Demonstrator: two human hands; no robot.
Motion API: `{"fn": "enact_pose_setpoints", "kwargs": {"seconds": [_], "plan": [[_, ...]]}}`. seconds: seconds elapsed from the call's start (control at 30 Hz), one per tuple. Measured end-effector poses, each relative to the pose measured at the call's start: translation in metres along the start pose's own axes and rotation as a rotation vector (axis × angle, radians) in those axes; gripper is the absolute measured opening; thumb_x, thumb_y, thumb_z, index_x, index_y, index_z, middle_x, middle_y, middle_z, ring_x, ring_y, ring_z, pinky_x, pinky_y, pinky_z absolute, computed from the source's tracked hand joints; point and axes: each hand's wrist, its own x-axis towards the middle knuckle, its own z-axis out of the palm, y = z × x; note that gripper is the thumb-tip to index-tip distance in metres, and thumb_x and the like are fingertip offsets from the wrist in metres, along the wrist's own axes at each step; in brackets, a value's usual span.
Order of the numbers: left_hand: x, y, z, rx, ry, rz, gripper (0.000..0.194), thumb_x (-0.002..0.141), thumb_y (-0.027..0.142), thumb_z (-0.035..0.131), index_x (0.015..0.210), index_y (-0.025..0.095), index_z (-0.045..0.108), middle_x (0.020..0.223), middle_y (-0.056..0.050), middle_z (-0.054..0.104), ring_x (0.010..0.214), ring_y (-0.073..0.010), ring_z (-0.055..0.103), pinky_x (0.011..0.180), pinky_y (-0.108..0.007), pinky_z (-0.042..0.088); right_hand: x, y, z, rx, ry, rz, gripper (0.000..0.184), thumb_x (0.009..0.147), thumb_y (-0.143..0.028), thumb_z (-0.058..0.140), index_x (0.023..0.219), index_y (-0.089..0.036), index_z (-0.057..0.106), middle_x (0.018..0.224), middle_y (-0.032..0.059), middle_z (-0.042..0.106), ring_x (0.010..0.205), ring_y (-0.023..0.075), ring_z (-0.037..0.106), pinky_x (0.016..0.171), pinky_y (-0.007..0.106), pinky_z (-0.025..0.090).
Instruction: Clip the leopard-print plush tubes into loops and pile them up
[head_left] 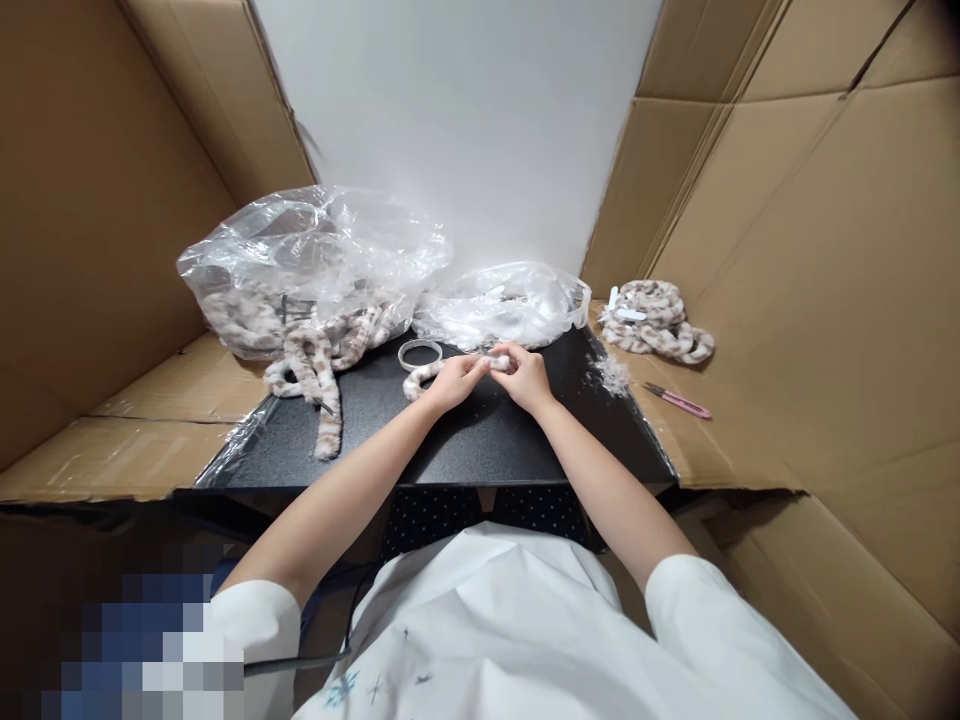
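Between my hands is a fluffy white-and-brown furry strip [421, 380], whose loose part curls onto the black table to the left. My left hand [456, 384] is closed, its thumb and fingers pinching the strip. Close beside it, my right hand [523, 376] is closed too, gripping the short furry end [500, 363] with thumb and forefinger. Both hands are slightly above the tabletop, fingertips nearly meeting. Just behind my left hand lies a clear ring [420, 354] that looks like a tape roll. Part of the strip is hidden by my fingers.
A large clear plastic bag [315, 240] with furry strips [322, 370] spilling out stands back left. Another plastic bag [510, 305] sits behind my hands. To the right are a furry bundle [652, 320] with white tags, loose fluff [612, 376] and pink thread snips [678, 400]. Cardboard walls [847, 280] flank the black table [480, 455].
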Motion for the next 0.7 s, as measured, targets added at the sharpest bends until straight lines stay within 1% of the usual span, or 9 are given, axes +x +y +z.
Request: {"fn": "enact_pose_setpoints", "kwargs": {"seconds": [0.07, 0.13, 0.2, 0.23, 0.27, 0.3, 0.37, 0.47, 0.7], "plan": [[0.001, -0.002, 0.0, -0.001, 0.02, -0.005, 0.044, 0.086, 0.052, 0.045, 0.071, 0.014, 0.059, 0.065, -0.001, 0.058, 0.064, -0.0145, 0.051, 0.063, -0.025, 0.04, -0.001, -0.003, -0.001, -0.044, -0.018, 0.007, 0.023, 0.071, -0.028, 0.067, 0.093, -0.021, 0.068, 0.059, -0.0027, 0.061, 0.049, 0.0133, 0.053, 0.055, 0.027, 0.047], [0.002, -0.003, 0.0, -0.005, 0.036, -0.005, 0.041, 0.086, 0.05, 0.046, 0.071, 0.014, 0.059, 0.065, -0.001, 0.058, 0.063, -0.0138, 0.05, 0.061, -0.024, 0.039, 0.0, -0.006, -0.002, -0.029, -0.049, 0.021, 0.031, 0.069, -0.027, 0.07, 0.099, -0.022, 0.067, 0.063, -0.0023, 0.065, 0.052, 0.014, 0.056, 0.058, 0.028, 0.05], [0.003, -0.005, -0.001, -0.001, 0.059, -0.007, 0.04, 0.086, 0.048, 0.046, 0.071, 0.014, 0.059, 0.063, -0.001, 0.056, 0.061, -0.0133, 0.048, 0.059, -0.024, 0.037, 0.001, -0.007, -0.003, 0.067, -0.059, 0.024, 0.043, 0.067, -0.031, 0.074, 0.107, -0.023, 0.064, 0.084, 0.002, 0.072, 0.067, 0.0165, 0.065, 0.065, 0.029, 0.054], [0.003, -0.005, -0.002, 0.008, 0.072, -0.009, 0.039, 0.086, 0.048, 0.046, 0.07, 0.014, 0.058, 0.062, 0.0, 0.055, 0.06, -0.013, 0.047, 0.059, -0.024, 0.036, 0.002, -0.006, -0.004, 0.13, -0.046, 0.024, 0.047, 0.066, -0.033, 0.075, 0.11, -0.023, 0.062, 0.097, 0.0043, 0.073, 0.077, 0.0178, 0.067, 0.068, 0.029, 0.055], [0.002, -0.006, -0.002, 0.024, 0.084, -0.011, 0.039, 0.086, 0.047, 0.046, 0.069, 0.015, 0.058, 0.061, 0.0, 0.054, 0.059, -0.0128, 0.046, 0.058, -0.024, 0.034, 0.003, -0.005, -0.004, 0.188, -0.02, 0.029, 0.049, 0.065, -0.035, 0.075, 0.111, -0.023, 0.061, 0.106, 0.0058, 0.072, 0.085, 0.0187, 0.068, 0.071, 0.03, 0.056], [0.002, -0.006, -0.002, 0.047, 0.092, -0.015, 0.038, 0.086, 0.047, 0.046, 0.068, 0.015, 0.057, 0.06, 0.0, 0.052, 0.058, -0.0126, 0.045, 0.057, -0.024, 0.033, 0.004, -0.004, -0.005, 0.228, 0.011, 0.04, 0.048, 0.066, -0.037, 0.075, 0.109, -0.023, 0.061, 0.108, 0.0066, 0.071, 0.088, 0.0192, 0.068, 0.073, 0.03, 0.057], [0.001, -0.006, -0.002, 0.1, 0.099, -0.024, 0.036, 0.086, 0.045, 0.046, 0.067, 0.016, 0.055, 0.058, 0.001, 0.049, 0.057, -0.0124, 0.043, 0.056, -0.024, 0.031, 0.006, 0.0, -0.006, 0.251, 0.059, 0.071, 0.039, 0.067, -0.037, 0.073, 0.101, -0.021, 0.063, 0.096, 0.0061, 0.072, 0.083, 0.0188, 0.069, 0.072, 0.031, 0.057], [0.0, -0.005, -0.002, 0.154, 0.1, -0.031, 0.033, 0.088, 0.04, 0.046, 0.067, 0.016, 0.054, 0.057, 0.002, 0.047, 0.056, -0.0121, 0.042, 0.056, -0.024, 0.03, 0.007, 0.004, -0.005, 0.223, 0.069, 0.088, 0.028, 0.067, -0.034, 0.072, 0.091, -0.02, 0.064, 0.077, 0.0028, 0.07, 0.07, 0.018, 0.067, 0.069, 0.032, 0.057], [0.0, -0.002, -0.001, 0.128, 0.079, -0.012, 0.032, 0.09, 0.039, 0.044, 0.067, 0.017, 0.051, 0.059, 0.002, 0.051, 0.059, -0.0131, 0.045, 0.06, -0.025, 0.036, 0.005, 0.007, -0.001, 0.233, 0.078, 0.127, 0.03, 0.063, -0.033, 0.075, 0.087, -0.02, 0.065, 0.075, 0.0033, 0.072, 0.069, 0.019, 0.069, 0.068, 0.031, 0.056]]}}
